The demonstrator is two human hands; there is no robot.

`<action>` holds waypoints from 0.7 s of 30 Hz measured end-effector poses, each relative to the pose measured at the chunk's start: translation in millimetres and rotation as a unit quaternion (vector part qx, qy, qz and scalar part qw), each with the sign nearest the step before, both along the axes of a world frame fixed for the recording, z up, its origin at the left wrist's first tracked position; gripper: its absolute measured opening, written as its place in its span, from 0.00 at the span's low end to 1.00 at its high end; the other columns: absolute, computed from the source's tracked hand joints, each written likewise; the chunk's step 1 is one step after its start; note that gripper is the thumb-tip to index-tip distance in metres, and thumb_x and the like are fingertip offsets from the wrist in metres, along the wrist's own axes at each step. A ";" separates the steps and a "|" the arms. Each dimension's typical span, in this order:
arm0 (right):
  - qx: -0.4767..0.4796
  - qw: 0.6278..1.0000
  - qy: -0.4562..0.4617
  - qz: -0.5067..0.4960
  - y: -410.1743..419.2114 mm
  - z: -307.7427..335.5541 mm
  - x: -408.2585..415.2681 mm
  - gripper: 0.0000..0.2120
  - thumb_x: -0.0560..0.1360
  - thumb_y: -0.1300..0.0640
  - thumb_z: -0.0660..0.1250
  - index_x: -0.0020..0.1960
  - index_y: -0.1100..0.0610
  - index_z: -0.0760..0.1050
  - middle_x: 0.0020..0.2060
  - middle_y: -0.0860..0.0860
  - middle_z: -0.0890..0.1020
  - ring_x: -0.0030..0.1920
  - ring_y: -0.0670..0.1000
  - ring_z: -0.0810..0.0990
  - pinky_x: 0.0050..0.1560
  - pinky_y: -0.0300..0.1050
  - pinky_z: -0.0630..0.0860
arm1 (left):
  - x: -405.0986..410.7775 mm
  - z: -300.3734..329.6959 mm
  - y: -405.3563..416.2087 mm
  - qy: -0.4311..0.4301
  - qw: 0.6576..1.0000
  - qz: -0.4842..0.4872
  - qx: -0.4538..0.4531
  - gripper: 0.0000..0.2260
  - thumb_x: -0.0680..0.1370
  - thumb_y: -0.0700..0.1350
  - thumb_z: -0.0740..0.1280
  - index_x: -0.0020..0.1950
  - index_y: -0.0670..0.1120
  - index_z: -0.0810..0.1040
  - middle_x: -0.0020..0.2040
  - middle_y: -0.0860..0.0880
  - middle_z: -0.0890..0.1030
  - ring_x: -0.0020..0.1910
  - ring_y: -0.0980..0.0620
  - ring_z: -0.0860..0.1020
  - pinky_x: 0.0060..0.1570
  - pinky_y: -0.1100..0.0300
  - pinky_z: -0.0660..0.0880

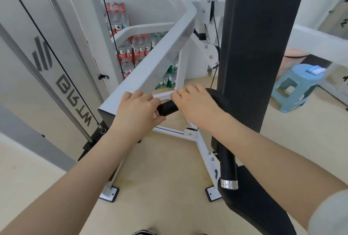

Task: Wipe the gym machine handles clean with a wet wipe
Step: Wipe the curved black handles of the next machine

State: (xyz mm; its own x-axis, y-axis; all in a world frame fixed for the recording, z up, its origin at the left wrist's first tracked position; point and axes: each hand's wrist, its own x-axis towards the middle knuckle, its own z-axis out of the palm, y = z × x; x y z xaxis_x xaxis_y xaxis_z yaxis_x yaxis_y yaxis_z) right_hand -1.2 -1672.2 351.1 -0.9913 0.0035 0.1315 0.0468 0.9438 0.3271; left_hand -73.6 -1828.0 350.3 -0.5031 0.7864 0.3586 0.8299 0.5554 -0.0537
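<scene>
A black padded handle (168, 109) sticks out from the white machine arm (150, 69) at centre frame. My left hand (136, 111) is curled around the handle's outer end, where a bit of chrome cap shows under the thumb. My right hand (195, 104), with a ring on one finger, is closed over the handle's inner bend beside the black upright pad (252, 46). No wipe shows in either hand; anything under the palms is hidden. A second black handle (228, 165) with a chrome end cap hangs lower right.
The white machine base frame (202, 146) spreads over the beige floor below my hands. Cables run down the grey weight-stack cover (47, 76) on the left. Packs of water bottles (138, 48) sit behind. A blue stool (295, 88) carrying a small wipe pack (316, 70) stands right.
</scene>
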 end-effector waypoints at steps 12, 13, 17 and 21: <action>0.045 0.993 0.063 -0.092 -21.9 -8.2 -9.1 0.06 0.67 0.63 0.60 0.39 0.58 0.75 0.30 0.53 0.79 0.33 0.56 0.79 0.56 0.50 0.75 | -16.2 -13.2 -20.0 0.022 0.997 -0.057 0.055 0.11 0.64 0.52 0.69 0.37 0.45 0.81 0.33 0.49 0.80 0.38 0.43 0.78 0.40 0.54 0.62; 0.043 0.996 0.057 -0.061 -26.0 -12.9 -10.9 0.08 0.67 0.62 0.58 0.38 0.57 0.75 0.30 0.51 0.79 0.32 0.54 0.78 0.51 0.47 0.76 | -16.0 -11.1 -16.0 0.008 0.995 -0.071 0.077 0.11 0.64 0.51 0.68 0.38 0.44 0.81 0.34 0.48 0.80 0.37 0.43 0.78 0.39 0.55 0.66; 0.002 0.986 0.031 -0.164 7.8 2.1 6.5 0.16 0.67 0.63 0.68 0.54 0.58 0.73 0.46 0.54 0.80 0.49 0.56 0.80 0.63 0.52 0.68 | -11.8 -2.4 1.0 -0.033 0.988 -0.118 0.099 0.13 0.64 0.50 0.69 0.42 0.43 0.81 0.37 0.46 0.81 0.33 0.44 0.78 0.35 0.55 0.71; 0.032 0.968 0.017 -0.248 14.8 2.6 13.3 0.16 0.70 0.62 0.66 0.56 0.60 0.69 0.48 0.56 0.78 0.46 0.56 0.77 0.53 0.48 0.71 | -8.9 -7.2 10.5 -0.067 0.988 -0.125 0.063 0.14 0.62 0.44 0.77 0.42 0.40 0.80 0.37 0.43 0.80 0.31 0.42 0.77 0.33 0.56 0.70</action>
State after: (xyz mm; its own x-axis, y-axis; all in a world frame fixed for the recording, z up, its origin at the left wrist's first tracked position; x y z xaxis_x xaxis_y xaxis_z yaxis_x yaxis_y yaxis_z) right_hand 12.2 -1657.4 353.6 -0.8651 0.4684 0.1797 0.5005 0.7809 0.3739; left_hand -82.5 -1817.5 343.1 -0.3480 0.8454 0.4052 0.9371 0.3268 0.1230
